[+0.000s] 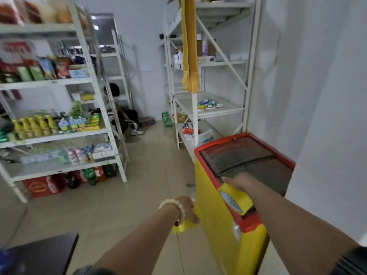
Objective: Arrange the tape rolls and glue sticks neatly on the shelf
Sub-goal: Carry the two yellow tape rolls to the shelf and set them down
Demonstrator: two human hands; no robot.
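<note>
Yellow tape roll [237, 198] clasped in right grip [241, 182] above freezer [214, 231]; second tape roll [184, 227] clasped under left grip [187, 208].

The left grip [185, 208] hides its own fingers and most of a wide yellow tape roll [183, 227] (only a rim shows); the fingers of the right grip [240, 183] lie behind a second wide yellow tape roll [236, 199].
</note>
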